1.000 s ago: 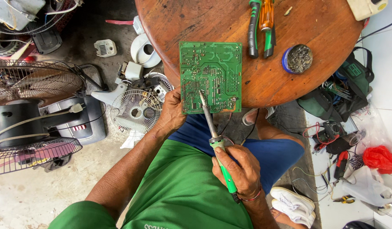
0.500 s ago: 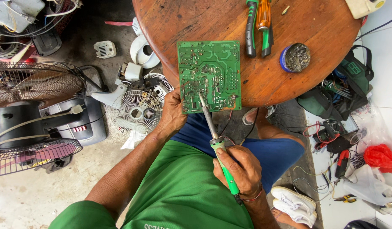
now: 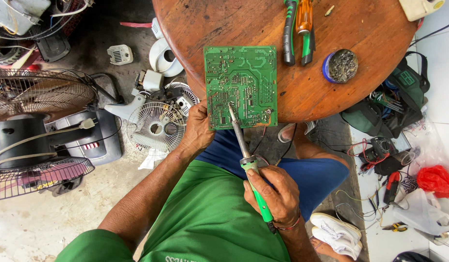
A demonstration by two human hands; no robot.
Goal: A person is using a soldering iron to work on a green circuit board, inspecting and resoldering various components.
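Left hand (image 3: pixel 197 131) pinches the circuit board's (image 3: pixel 241 85) lower-left edge on the table (image 3: pixel 331 97); right hand (image 3: pixel 275 194) grips a soldering iron (image 3: pixel 246 160), tip touching the board.

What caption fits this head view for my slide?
Left hand steadies a green circuit board on a round wooden table while right hand touches a soldering iron to it.
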